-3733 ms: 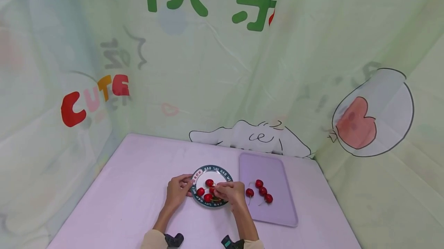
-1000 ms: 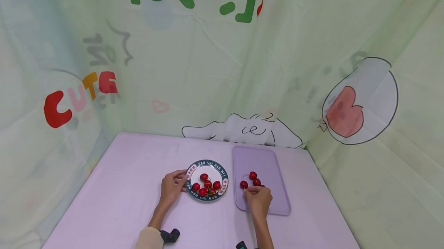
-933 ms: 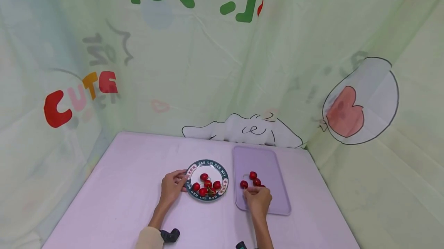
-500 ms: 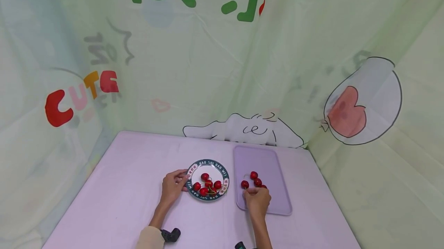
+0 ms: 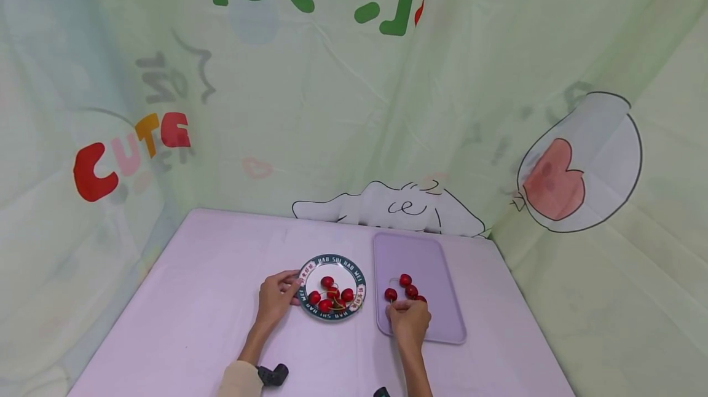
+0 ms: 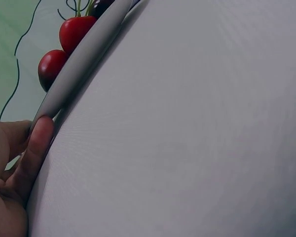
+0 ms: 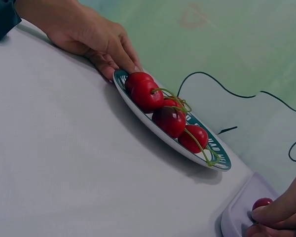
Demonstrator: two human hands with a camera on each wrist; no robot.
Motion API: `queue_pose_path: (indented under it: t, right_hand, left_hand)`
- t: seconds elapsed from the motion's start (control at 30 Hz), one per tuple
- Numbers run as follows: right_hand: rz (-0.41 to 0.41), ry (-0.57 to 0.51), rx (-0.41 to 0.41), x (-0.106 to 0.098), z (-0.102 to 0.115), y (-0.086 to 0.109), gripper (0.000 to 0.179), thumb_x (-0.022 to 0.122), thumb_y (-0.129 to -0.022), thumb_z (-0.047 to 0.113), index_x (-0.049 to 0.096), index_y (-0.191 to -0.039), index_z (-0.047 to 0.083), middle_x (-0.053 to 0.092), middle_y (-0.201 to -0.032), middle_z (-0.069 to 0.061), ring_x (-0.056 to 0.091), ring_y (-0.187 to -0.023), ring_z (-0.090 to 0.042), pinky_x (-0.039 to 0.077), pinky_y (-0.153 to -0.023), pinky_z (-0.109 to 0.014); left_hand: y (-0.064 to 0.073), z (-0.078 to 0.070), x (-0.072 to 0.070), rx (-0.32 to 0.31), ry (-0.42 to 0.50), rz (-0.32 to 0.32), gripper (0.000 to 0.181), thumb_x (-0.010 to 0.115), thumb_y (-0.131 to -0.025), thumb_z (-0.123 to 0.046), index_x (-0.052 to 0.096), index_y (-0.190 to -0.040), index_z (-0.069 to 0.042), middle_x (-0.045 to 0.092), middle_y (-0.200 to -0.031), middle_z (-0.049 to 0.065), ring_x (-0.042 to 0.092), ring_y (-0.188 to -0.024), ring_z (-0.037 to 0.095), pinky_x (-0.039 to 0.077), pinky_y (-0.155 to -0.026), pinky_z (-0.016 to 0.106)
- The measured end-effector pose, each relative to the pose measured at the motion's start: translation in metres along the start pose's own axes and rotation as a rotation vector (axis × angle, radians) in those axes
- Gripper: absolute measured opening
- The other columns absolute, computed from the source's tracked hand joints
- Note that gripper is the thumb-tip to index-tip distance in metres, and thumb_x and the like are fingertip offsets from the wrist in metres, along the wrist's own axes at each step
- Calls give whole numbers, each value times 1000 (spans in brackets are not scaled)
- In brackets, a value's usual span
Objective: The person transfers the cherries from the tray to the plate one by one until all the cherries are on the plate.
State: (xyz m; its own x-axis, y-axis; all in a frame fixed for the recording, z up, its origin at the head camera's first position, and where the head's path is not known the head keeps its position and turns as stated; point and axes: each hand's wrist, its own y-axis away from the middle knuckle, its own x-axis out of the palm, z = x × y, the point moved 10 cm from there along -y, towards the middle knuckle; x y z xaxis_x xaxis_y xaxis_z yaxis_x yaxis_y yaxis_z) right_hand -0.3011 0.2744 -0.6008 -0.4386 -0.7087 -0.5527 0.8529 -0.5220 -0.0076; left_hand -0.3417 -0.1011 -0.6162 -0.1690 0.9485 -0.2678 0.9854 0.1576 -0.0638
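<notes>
A round white plate (image 5: 344, 271) with a dark green lettered rim stands mid-table, bearing several red cherries (image 5: 326, 305) with green stems. My left hand (image 5: 273, 300) holds its left edge, thumb at the rim; in the left wrist view a finger (image 6: 40, 136) lies against the plate's underside (image 6: 81, 66). Over the purple tray (image 5: 408, 255), my right hand (image 5: 410, 321) pinches at the stem of the nearest-left cherry (image 5: 390, 294), which still lies on the tray. Further cherries (image 5: 411, 291) lie beside it, one partly hidden behind the fingers. The right wrist view shows thumb and finger close against a cherry (image 7: 262, 202).
The table (image 5: 216, 274) has a pale pink-lilac covering. A printed cloth (image 5: 332, 139) hangs behind it and at both sides. Black wrist devices (image 5: 273, 375) sit at both wrists. A narrow strip of table separates plate and tray.
My right hand has moved from the plate to the tray, leaving a cherry at the plate's right side. Over the last second both hands have stayed almost still.
</notes>
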Motion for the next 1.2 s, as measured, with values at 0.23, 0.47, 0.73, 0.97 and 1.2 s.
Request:
queue_pose_path:
  t: [0.23,0.47,0.73,0.97,1.2]
  right_hand:
    - [17,10,22,3,-3,-2,11,87,-89,7,82,-89,-3,75,-75,-15,68,-70,-23,61,-61,-26]
    - [-32,7,-35,0,0,-5,9,86,-86,4,82,-85,-4,75,-72,-15,68,-67,-22,56,-59,-26]
    - [-83,-32,-68,-13,23,10,8,84,-87,1,82,-87,-7,76,-74,-19,69,-66,-22,54,-58,-26]
    - [-112,-63,-75,-18,34,18,8,83,-89,0,82,-89,-7,77,-78,-22,71,-66,-23,53,-56,-20]
    - [-127,-80,-85,-21,37,21,9,82,-92,1,82,-91,-8,78,-78,-22,73,-63,-23,53,-56,-18]
  left_hand:
    - [-1,4,1,-12,-3,-6,32,75,-104,-11,75,-135,-4,79,-107,16,71,-59,12,60,-60,17]
    - [-3,4,1,-12,-9,-10,32,75,-104,-12,75,-136,-5,79,-107,14,70,-58,12,60,-60,17]
    - [-4,7,2,-17,-4,-1,33,75,-104,-12,75,-136,-5,77,-105,14,70,-59,12,60,-60,17]
    - [-4,9,2,-15,-14,-4,34,75,-105,-15,75,-137,-7,77,-106,13,70,-59,11,61,-61,17]
    - [-3,9,2,-17,-8,2,33,75,-104,-13,75,-136,-6,76,-103,13,70,-58,12,60,-60,17]
